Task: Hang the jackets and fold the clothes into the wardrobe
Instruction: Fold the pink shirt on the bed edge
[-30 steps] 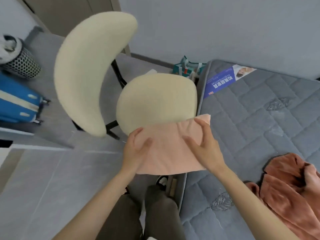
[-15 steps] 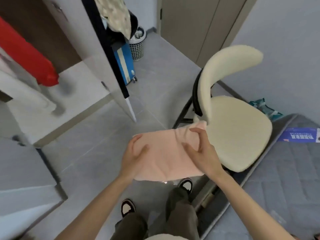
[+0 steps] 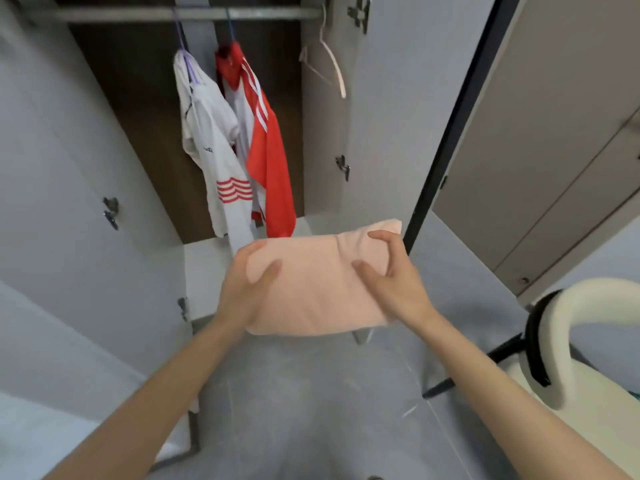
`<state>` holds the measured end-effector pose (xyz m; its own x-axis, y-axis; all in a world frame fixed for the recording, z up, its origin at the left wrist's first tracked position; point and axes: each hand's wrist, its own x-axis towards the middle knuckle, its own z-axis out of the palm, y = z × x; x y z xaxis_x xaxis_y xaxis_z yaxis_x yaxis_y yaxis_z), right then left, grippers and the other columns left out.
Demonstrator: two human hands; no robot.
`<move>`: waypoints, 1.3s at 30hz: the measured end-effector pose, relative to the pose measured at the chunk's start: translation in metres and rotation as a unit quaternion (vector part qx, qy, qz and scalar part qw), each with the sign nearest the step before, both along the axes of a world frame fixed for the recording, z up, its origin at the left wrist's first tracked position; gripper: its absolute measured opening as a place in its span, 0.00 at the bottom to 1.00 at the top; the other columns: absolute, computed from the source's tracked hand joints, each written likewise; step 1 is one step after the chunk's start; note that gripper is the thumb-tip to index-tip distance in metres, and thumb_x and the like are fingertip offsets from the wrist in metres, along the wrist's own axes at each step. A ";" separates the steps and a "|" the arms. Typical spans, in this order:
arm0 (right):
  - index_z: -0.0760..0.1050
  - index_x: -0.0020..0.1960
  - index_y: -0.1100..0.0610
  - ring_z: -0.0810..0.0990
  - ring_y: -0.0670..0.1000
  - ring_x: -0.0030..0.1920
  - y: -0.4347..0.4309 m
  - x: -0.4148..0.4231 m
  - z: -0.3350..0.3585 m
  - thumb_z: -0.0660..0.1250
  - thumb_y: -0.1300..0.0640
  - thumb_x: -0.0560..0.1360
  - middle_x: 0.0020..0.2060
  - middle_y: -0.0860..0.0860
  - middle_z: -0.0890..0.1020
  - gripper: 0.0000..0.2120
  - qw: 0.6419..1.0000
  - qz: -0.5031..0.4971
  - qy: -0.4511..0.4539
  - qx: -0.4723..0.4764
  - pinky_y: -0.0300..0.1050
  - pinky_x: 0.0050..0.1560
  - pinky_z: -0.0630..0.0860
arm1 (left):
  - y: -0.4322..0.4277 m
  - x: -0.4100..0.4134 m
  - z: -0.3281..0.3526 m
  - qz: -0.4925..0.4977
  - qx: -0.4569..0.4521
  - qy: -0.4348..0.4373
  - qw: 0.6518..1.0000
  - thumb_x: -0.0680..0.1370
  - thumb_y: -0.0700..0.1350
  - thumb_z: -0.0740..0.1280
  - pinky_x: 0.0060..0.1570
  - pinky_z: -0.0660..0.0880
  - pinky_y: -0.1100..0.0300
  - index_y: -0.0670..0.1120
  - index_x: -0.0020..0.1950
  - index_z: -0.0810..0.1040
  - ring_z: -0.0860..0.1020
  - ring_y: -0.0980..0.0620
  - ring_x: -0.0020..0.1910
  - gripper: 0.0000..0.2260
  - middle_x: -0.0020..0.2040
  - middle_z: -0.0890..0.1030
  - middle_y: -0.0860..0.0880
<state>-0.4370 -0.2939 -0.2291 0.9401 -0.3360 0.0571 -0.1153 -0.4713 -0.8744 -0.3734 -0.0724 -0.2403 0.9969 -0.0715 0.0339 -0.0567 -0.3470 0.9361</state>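
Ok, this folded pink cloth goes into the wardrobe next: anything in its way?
Only the hanging white jacket and red jacket, whose hems dangle low over the wardrobe's grey bottom board just beyond the folded pink cloth.

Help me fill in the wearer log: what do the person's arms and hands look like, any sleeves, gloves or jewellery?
Both arms are bare: the left forearm and right forearm show no sleeve down to the picture's lower edge. The left hand and right hand wear no gloves. No watch, bracelet or ring shows on the visible sides.
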 end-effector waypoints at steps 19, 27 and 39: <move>0.65 0.59 0.39 0.71 0.35 0.48 0.033 0.273 0.307 0.68 0.49 0.73 0.49 0.34 0.72 0.18 0.957 0.099 -0.274 -0.007 0.34 0.41 0.66 | 0.046 0.227 0.315 0.106 -0.040 -0.262 0.959 0.77 0.49 0.68 0.48 0.66 0.62 0.53 0.67 0.70 0.69 0.57 0.56 0.18 0.57 0.70 0.57; 0.64 0.59 0.40 0.71 0.42 0.50 0.057 0.376 0.386 0.68 0.51 0.74 0.51 0.41 0.73 0.18 0.936 0.138 -0.323 -0.011 0.39 0.42 0.67 | 0.072 0.318 0.395 0.162 -0.028 -0.307 0.937 0.77 0.49 0.68 0.49 0.65 0.62 0.54 0.65 0.71 0.68 0.56 0.56 0.16 0.58 0.70 0.57; 0.69 0.61 0.45 0.71 0.47 0.55 0.119 0.554 0.483 0.69 0.51 0.72 0.54 0.43 0.72 0.19 0.915 0.093 -0.391 -0.041 0.43 0.53 0.67 | 0.135 0.494 0.506 0.164 -0.010 -0.387 0.907 0.76 0.44 0.69 0.64 0.69 0.53 0.51 0.63 0.74 0.72 0.48 0.62 0.16 0.64 0.74 0.51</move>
<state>0.1174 -0.1745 0.2544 0.6409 -0.1395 0.7549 0.6192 -0.4872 -0.6158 0.1206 0.0628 0.2652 0.6408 0.2325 0.7317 -0.5973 -0.4478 0.6654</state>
